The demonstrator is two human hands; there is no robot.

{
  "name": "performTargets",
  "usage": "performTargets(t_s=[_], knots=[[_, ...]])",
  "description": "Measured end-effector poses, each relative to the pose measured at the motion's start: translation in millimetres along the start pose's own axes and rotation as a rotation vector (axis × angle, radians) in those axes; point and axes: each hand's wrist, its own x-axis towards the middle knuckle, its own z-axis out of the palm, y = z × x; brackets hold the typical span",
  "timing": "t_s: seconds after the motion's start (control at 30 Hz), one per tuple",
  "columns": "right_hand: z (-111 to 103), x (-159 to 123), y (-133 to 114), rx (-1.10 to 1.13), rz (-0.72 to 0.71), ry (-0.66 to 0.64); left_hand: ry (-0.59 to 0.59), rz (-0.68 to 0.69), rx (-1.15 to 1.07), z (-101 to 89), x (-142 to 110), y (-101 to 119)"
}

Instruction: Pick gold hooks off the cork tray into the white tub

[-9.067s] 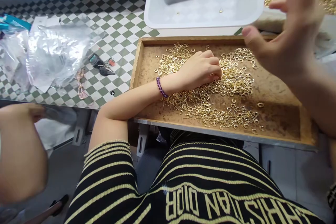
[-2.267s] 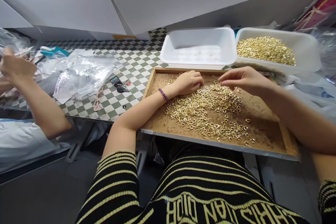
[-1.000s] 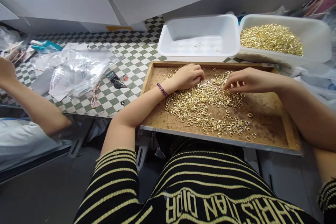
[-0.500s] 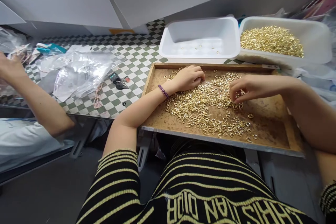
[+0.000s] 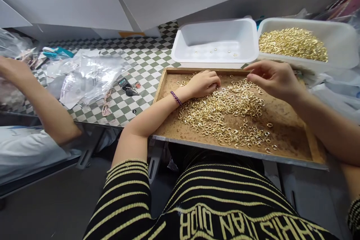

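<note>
**Hands at work over a tray of gold-coloured hooks**

The left hand [image 5: 203, 83] rests knuckles up on the heap of small gold-coloured hooks [image 5: 225, 114], fingers curled under so that whether they grip anything cannot be told; a purple bead bracelet [image 5: 176, 98] circles the wrist. The right hand [image 5: 274, 79] hovers above the far edge of the heap, fingertips pinched together, though no piece can be made out between them. The hooks lie spread across a shallow wooden tray [image 5: 289, 135] that juts past the table's front edge. Behind it stand a nearly bare white plastic tub [image 5: 216, 37] and, beside it, a second white tub [image 5: 341, 47] heaped with the same hooks. The table wears a green-and-white chequered cloth [image 5: 140, 63], strewn with clear plastic bags [image 5: 87, 77] and a bunch of keys [image 5: 128, 87]. At left, another person's arm [image 5: 42, 105] reaches over the table. The wearer's black, gold-striped top [image 5: 213, 202] reads "CHRISTIAN DIOR".
</note>
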Motion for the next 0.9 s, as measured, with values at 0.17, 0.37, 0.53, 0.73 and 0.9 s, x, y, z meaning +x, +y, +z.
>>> performTargets(t_s=[0.17,0.37,0.53,0.73,0.9], knots=[[3.0,3.4,6.9,-0.075,-0.109,-0.404,-0.029,-0.019,0.005,-1.8,0.3,1.5],[31.2,-2.1,6.9,-0.265,-0.258,-0.427,-0.011,-0.019,-0.011,-1.4,0.3,2.5],[35.6,11.0,18.6,-0.257,-0.209,-0.203,0.026,-0.004,-0.036,3.8,0.9,-2.5],[31.2,23.0,33.1,-0.317,-0.153,-0.207,0.033,0.007,-0.067,6.4,2.4,-6.3],[33.2,28.6,30.2,-0.402,-0.163,-0.223,0.039,0.014,-0.074,8.1,3.6,-8.2]])
